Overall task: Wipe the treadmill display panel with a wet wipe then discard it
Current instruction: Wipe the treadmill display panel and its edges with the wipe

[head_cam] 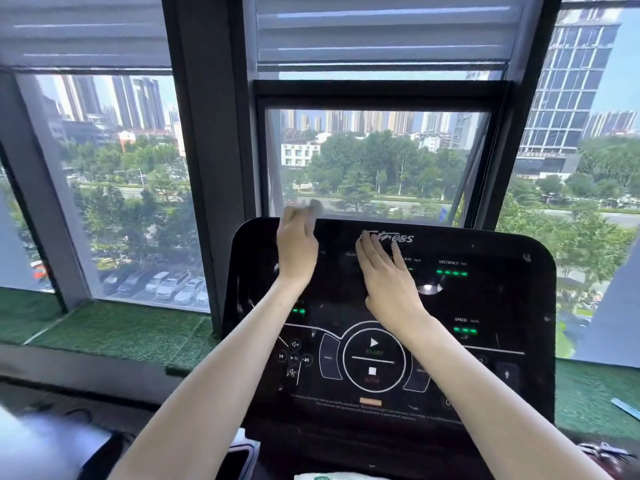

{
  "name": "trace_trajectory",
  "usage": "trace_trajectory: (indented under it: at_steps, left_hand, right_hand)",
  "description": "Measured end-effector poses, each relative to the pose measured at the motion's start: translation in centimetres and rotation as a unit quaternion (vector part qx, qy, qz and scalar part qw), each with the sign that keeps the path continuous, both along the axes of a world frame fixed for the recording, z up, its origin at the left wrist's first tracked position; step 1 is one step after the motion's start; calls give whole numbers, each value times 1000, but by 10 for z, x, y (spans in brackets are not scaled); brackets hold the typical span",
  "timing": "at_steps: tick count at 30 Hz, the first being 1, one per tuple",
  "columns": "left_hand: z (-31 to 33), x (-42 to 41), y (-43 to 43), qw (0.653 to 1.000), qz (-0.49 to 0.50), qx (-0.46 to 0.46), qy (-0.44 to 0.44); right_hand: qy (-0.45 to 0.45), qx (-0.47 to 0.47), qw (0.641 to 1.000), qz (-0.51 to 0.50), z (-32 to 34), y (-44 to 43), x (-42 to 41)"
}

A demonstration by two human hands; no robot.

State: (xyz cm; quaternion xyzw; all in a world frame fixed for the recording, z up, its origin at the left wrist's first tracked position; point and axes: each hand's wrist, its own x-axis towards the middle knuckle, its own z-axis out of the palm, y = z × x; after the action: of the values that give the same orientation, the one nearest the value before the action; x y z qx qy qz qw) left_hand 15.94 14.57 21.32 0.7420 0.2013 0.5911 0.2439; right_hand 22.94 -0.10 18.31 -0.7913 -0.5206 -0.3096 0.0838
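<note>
The black treadmill display panel [485, 306] fills the middle of the head view, with green readouts and a round start/stop control. My left hand [298, 247] reaches to the panel's top left edge and is motion-blurred. A pale, blurred wet wipe [314, 206] sits at its fingertips, apparently pinched there. My right hand [388, 275] lies flat on the upper middle of the panel, fingers together and stretched out, with its fingertips just below the white logo. I see nothing in it.
A white pack with green print [332, 476] peeks in at the bottom edge below the panel. Green artificial turf [121, 330] covers the window sill on both sides, with a blue strip [625, 408] lying at the right. Large windows stand right behind the panel.
</note>
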Motion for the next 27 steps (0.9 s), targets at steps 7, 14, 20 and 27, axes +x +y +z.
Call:
trace_trajectory:
  at_steps: [7,14,20,27]
  left_hand:
    - [-6,13,-36,996,-47,43,61]
    - [-2,17,-28,983,118,-130,-49]
    - [2,30,-53,993,-47,45,95]
    - [4,38,-73,995,-40,24,90]
  right_hand:
    - [15,-28,998,49,4,-12,11]
    - [43,63,997,9,-16,-45,25]
    - [20,5,1000,-14,-16,-50,33]
    - [2,-17,1000,-18,-13,-54,35]
